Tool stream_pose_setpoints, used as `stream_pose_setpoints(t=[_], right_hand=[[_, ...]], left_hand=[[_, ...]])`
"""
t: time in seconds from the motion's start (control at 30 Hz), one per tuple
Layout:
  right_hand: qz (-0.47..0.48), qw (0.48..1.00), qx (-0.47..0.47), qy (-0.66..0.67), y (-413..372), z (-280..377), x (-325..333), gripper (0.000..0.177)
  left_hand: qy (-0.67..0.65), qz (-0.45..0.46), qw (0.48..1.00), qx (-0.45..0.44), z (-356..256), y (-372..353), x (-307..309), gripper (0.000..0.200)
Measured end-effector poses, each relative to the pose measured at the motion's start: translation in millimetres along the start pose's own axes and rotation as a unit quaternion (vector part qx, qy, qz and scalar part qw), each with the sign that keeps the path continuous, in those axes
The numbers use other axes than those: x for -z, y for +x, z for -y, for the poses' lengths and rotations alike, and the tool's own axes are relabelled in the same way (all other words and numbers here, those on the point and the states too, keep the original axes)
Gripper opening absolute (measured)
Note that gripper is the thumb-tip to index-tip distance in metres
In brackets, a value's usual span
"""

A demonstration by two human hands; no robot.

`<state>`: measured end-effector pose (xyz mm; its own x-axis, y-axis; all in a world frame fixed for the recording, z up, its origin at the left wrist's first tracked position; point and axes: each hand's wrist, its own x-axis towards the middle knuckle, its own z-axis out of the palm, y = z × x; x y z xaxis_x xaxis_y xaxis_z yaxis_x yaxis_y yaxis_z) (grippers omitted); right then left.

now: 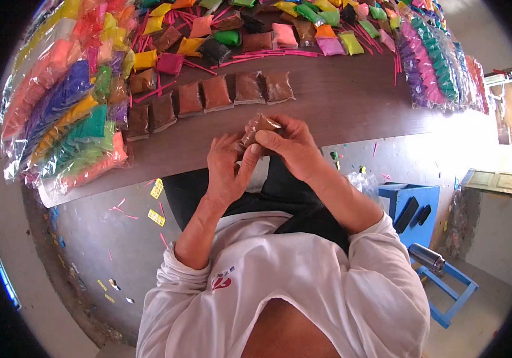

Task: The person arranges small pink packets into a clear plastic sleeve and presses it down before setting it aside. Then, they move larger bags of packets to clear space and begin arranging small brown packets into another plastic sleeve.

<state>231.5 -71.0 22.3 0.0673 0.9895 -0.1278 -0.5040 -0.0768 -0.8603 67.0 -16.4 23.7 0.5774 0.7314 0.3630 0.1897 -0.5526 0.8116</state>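
Observation:
In front of my body, just off the table's near edge, I hold a small clear packet of brown clay-like material [260, 126] between both hands. My right hand [291, 146] pinches it, thumb across the front and fingers behind. My left hand [227, 164] closes on its left side, with some fingertips hidden behind the packet. Beyond my hands, several similar brown packets [217, 93] lie in a slightly curved row on the dark wooden table [339, 89].
Long bags of coloured packets [59, 125] are stacked at the table's left, with more bags [432, 59] at the right. Loose packets and pink sticks [256, 56] cover the back. A blue stool [408, 197] and a metal flask [426, 256] stand at right. Scraps litter the floor.

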Motion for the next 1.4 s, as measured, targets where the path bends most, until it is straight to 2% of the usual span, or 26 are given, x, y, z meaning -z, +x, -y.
stream_pose_setpoints(t=[0.2, 0.3, 0.4, 0.43, 0.5, 0.53, 0.63, 0.7, 0.8, 0.83, 0.93, 1.0, 1.1, 1.2, 1.3, 1.4], right_hand=[[0.012, 0.998, 0.022, -0.05, -3, 5, -1, 0.038], [0.003, 0.988, 0.041, -0.151, -3, 15, -3, 0.034], [0.06, 0.947, 0.053, -0.311, -4, 34, 4, 0.035], [0.083, 0.954, 0.039, -0.284, -4, 35, 6, 0.035], [0.13, 0.964, 0.015, -0.231, -2, 36, 11, 0.034], [0.112, 0.974, 0.025, -0.193, -1, 34, 10, 0.036], [0.059, 0.995, 0.038, -0.073, -4, 17, 1, 0.04], [0.026, 0.999, 0.027, 0.008, -5, 8, 0, 0.04], [-0.022, 0.999, 0.025, 0.005, -7, 2, 3, 0.036], [-0.071, 0.992, 0.073, -0.074, -10, 7, 3, 0.031], [-0.185, 0.941, 0.124, -0.255, -9, 41, 19, 0.022], [-0.234, 0.897, 0.1, -0.362, -6, 67, 37, 0.019], [-0.265, 0.835, 0.13, -0.464, 6, 83, 58, 0.02], [-0.258, 0.797, 0.105, -0.536, 24, 78, 85, 0.024], [-0.294, 0.794, 0.144, -0.512, 36, 68, 88, 0.036], [-0.284, 0.802, 0.063, -0.522, 41, 75, 82, 0.046]], left_hand=[[0.044, 0.01, 0.999, -0.026, 0, 0, 0, 0.029], [0.033, 0.003, 0.999, -0.031, 6, -2, -3, 0.028], [0.024, 0.033, 0.998, -0.038, 4, -1, 2, 0.027], [0.024, 0.05, 0.998, -0.04, 2, 0, 4, 0.027], [0.026, 0.021, 0.996, -0.084, 3, 3, 2, 0.027], [0.027, 0.006, 0.994, -0.108, 4, 4, 0, 0.027], [-0.027, -0.009, 0.999, 0.02, 10, -6, -7, 0.027], [0.018, 0.011, 1.0, 0.008, 8, -2, -4, 0.025], [0.071, 0.021, 0.997, -0.029, 1, 2, -2, 0.022], [0.086, 0.021, 0.995, -0.043, 0, 2, -2, 0.021], [0.092, 0.011, 0.995, -0.025, 0, 0, -8, 0.024], [0.107, -0.007, 0.993, -0.04, 0, 1, -12, 0.023], [0.12, -0.023, 0.991, -0.053, 0, 0, -15, 0.019], [0.128, -0.036, 0.989, -0.063, -1, 0, -17, 0.017], [0.136, -0.039, 0.987, -0.07, -1, 1, -18, 0.017], [0.143, -0.038, 0.986, -0.077, -1, 2, -17, 0.017]])
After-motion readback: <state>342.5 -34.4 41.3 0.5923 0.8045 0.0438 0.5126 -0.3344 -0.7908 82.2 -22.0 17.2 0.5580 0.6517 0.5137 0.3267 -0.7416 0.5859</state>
